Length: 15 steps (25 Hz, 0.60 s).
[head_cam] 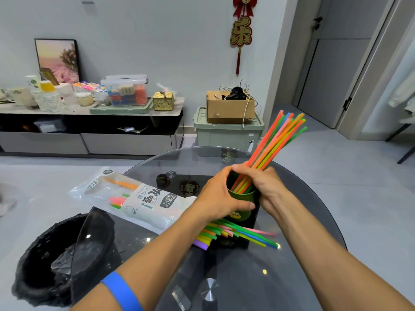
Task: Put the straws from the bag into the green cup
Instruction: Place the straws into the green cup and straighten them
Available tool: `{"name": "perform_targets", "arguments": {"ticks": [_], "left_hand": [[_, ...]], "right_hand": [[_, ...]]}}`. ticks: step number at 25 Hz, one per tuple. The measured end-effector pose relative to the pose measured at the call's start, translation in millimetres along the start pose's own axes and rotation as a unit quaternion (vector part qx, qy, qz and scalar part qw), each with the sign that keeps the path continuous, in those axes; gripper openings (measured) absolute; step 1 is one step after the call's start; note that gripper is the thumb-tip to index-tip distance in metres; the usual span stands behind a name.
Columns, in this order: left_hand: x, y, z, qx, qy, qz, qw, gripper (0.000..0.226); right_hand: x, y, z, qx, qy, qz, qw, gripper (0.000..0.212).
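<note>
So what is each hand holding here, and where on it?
Left hand wraps the green paper cup around its side. Right hand grips the bundle of coloured plastic straws at its lower part, above the rim.

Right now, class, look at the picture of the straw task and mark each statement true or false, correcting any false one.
1. The left hand grips the green cup. True.
2. The cup lies on its side. False: it stands upright on the glass table.
3. The right hand holds a bundle of straws whose lower ends are in the cup. True.
4. Every straw is in the cup. False: loose straws lie on the table, and some remain in the bag.
5. The bag is in the bin. False: it lies on the table.
</note>
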<state>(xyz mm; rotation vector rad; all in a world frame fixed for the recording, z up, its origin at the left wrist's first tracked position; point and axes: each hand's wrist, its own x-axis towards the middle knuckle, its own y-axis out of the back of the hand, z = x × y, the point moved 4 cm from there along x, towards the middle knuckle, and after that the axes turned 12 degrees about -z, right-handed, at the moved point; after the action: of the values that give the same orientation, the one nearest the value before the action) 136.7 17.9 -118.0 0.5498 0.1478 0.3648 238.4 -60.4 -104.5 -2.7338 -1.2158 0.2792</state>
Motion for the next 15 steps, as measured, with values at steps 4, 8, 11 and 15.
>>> {"name": "perform_targets", "arguments": {"ticks": [4,8,11,15], "left_hand": [[-4.7,-1.3,1.7,0.003,0.007,0.010,1.000,0.088],[-16.0,3.7,4.8,0.019,0.037,-0.002,0.999,0.125],[-41.2,21.9,6.9,0.036,0.012,0.011,0.999,0.109],[-92.1,45.2,-16.8,0.187,0.005,0.017,0.982,0.068]], "right_hand": [[-3.1,-3.1,3.2,-0.022,0.017,0.017,0.999,0.017],[-22.8,-2.0,-1.0,-0.036,0.011,-0.063,0.997,0.019],[-46.1,14.3,4.1,-0.070,-0.064,-0.144,0.985,0.037],[-70.9,53.7,23.3,-0.167,-0.180,-0.195,0.950,0.074]]}}
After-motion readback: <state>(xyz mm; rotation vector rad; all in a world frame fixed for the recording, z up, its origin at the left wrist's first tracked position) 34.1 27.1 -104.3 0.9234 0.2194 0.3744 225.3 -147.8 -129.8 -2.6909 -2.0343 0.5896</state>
